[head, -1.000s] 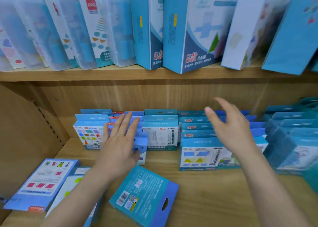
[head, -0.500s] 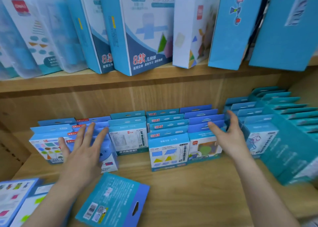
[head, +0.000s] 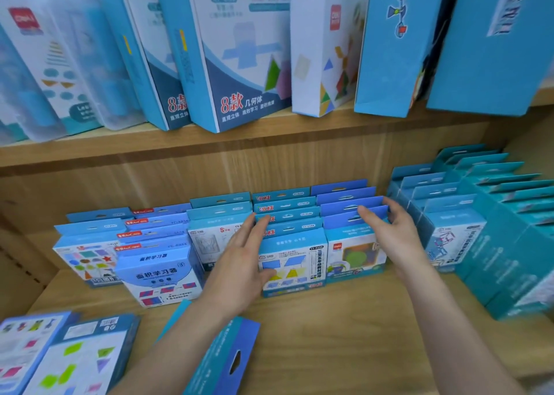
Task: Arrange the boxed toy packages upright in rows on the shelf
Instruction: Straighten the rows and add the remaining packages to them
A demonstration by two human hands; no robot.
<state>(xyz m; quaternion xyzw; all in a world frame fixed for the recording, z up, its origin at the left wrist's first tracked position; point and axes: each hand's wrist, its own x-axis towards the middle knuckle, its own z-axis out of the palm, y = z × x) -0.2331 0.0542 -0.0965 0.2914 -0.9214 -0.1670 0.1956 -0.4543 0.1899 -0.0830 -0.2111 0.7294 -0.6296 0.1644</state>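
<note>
The boxed packages stand upright in rows at the back of the lower shelf (head: 344,328). The left hand (head: 239,268) lies with straight fingers along the left side of the middle row (head: 295,259). Its thumb touches the front of the first box there, and the hand is released, not clasping. The right hand (head: 395,235) grasps the right row (head: 350,253) at the top: the thumb lies on the front of a hang tab and the fingers curl round the right edge of the tabs behind. The two rows stand side by side, between the hands. The tabs of the middle row carry red characters and a code beginning with CY. The first box of the right row shows a red deli logo. Further left, a front box (head: 162,274) reads 面积学习器. One loose package (head: 236,355) lies flat on the shelf under the left forearm. On the upper shelf a large box (head: 239,65) reads 8款 几何体.
</note>
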